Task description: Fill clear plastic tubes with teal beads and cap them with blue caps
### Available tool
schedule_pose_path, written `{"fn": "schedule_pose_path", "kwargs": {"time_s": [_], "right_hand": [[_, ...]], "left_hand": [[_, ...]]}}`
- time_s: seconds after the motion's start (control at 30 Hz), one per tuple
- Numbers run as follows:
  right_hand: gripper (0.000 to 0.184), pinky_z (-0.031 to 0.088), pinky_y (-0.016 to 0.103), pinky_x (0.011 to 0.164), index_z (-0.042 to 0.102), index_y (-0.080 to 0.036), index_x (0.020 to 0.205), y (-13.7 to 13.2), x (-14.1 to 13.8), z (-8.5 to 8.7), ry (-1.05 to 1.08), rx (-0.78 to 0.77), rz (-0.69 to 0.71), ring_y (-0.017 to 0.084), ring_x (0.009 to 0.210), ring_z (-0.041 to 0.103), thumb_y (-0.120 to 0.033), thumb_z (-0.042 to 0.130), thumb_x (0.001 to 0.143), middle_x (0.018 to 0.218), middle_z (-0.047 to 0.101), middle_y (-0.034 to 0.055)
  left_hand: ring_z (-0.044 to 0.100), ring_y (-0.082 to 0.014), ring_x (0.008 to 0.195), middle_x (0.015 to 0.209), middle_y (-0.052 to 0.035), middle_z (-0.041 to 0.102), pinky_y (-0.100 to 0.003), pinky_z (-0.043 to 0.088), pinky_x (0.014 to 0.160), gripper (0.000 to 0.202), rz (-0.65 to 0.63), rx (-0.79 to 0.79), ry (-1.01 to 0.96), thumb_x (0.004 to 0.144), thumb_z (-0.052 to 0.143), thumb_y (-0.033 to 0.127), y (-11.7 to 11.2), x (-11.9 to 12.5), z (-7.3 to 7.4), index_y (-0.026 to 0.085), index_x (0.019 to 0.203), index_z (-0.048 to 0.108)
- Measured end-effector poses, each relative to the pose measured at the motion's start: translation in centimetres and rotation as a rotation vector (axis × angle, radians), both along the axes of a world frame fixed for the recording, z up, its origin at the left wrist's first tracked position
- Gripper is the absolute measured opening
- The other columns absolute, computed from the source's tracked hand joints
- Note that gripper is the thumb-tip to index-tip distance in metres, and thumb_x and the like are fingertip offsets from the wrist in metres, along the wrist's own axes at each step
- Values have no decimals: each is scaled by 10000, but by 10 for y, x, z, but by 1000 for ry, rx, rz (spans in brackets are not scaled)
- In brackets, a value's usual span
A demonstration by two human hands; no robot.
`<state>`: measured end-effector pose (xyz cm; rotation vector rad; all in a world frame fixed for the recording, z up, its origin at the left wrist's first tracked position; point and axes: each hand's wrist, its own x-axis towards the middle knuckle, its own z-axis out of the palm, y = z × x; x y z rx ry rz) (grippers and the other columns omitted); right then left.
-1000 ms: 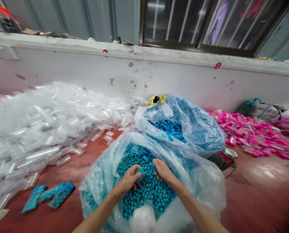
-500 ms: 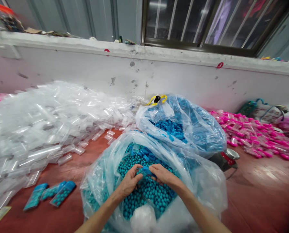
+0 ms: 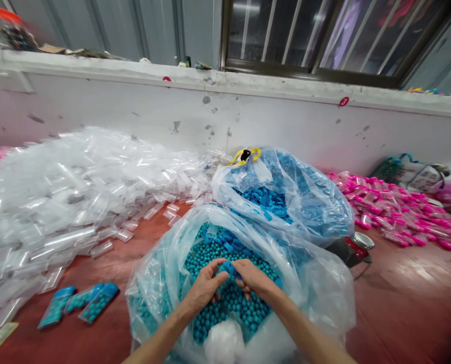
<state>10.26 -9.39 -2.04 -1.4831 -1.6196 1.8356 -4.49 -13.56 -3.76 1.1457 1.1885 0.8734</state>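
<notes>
My left hand (image 3: 205, 284) and my right hand (image 3: 252, 277) meet over an open clear plastic bag (image 3: 160, 268) full of teal beads (image 3: 244, 307). Between their fingertips is a small blue cap (image 3: 230, 268), pinched from both sides. Whether it sits on a clear tube is hidden by my fingers. Behind the hands, several loose blue caps (image 3: 227, 238) lie on top of the beads. A crumpled white plastic lump (image 3: 224, 342) rests at the bag's near edge.
Left lies a big heap of clear plastic tubes (image 3: 77, 187); closer, several bead-filled tubes with blue caps (image 3: 98, 302) lie on the red surface (image 3: 407, 298). Another bag (image 3: 316, 202) of blue pieces stands behind. Pink-capped tubes (image 3: 395, 210) and a silver-lidded jar (image 3: 362, 241) are right.
My hands have drawn slightly closer together around the blue cap, and the cap has turned a little. The bags and heaps look unchanged.
</notes>
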Motion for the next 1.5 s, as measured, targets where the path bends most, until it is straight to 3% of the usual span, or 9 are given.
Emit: {"fn": "schedule_pose_path", "kwargs": {"time_s": [0.17, 0.33, 0.47, 0.67, 0.87, 1.1, 1.23, 1.33, 1.5], "right_hand": [[229, 293, 180, 295, 402, -217, 727, -11, -8, -1, -47, 316, -98, 85, 331, 408, -341, 283, 877, 507, 438, -65], [137, 299, 172, 357, 466, -202, 883, -22, -3, 1, 101, 479, -59, 62, 382, 372, -323, 418, 839, 549, 439, -76], [115, 290, 166, 356, 495, -183, 824, -19, 3, -5, 107, 454, -39, 45, 379, 357, -281, 433, 820, 567, 448, -72], [153, 297, 169, 290, 488, -176, 798, -10, 7, -8, 193, 211, -4, 38, 310, 332, -325, 469, 770, 554, 473, -79], [228, 340, 182, 291, 501, -169, 791, -11, 7, -9, 239, 171, 18, 38, 313, 319, -390, 513, 736, 540, 464, -79], [248, 361, 189, 328, 489, -190, 785, -29, -7, -30, 199, 376, -179, 54, 343, 373, -418, 402, 829, 566, 405, -73], [290, 370, 199, 356, 499, -189, 739, -36, -13, -26, 124, 432, -205, 71, 365, 404, -427, 375, 847, 544, 399, -65], [277, 386, 200, 408, 525, -190, 813, -39, -10, -18, 113, 507, -164, 82, 401, 437, -401, 354, 866, 543, 425, -60], [218, 409, 206, 451, 523, -191, 954, -37, -1, -8, 144, 431, 25, 98, 454, 477, -311, 367, 860, 570, 489, -50]], "left_hand": [[417, -49, 359, 650, 44, 540, -157, 274, 301, 431, 141, -77, 109, 735, 491, 427, 0, 6, 4, 172, 1083, 490], [385, -53, 342, 567, 76, 449, -163, 269, 304, 443, 126, -44, 58, 739, 475, 455, -1, 2, 1, 173, 1080, 469], [392, -45, 408, 690, 52, 505, -157, 287, 339, 496, 118, -19, 13, 693, 534, 398, -2, -2, 0, 183, 1128, 431], [382, -41, 461, 907, -16, 597, -153, 279, 356, 492, 80, -11, 8, 678, 547, 322, -5, -3, 0, 163, 1135, 462], [437, -64, 496, 828, -4, 588, -158, 328, 359, 480, 104, -44, -49, 655, 577, 335, -8, 1, 1, 144, 1089, 501], [456, -65, 422, 730, 20, 558, -189, 381, 361, 479, 170, -70, -105, 676, 547, 333, -9, 9, 2, 150, 1110, 460], [437, -57, 407, 714, 24, 548, -181, 346, 343, 473, 216, -85, -120, 675, 556, 319, -10, 11, 1, 144, 1103, 456], [424, -48, 390, 701, 28, 539, -170, 291, 322, 461, 239, -104, -164, 668, 579, 361, -10, 7, 4, 144, 1061, 472], [460, -56, 431, 647, 29, 542, -158, 287, 355, 572, 49, -186, -343, 609, 672, 398, -12, -1, 13, 139, 1078, 471]]}}
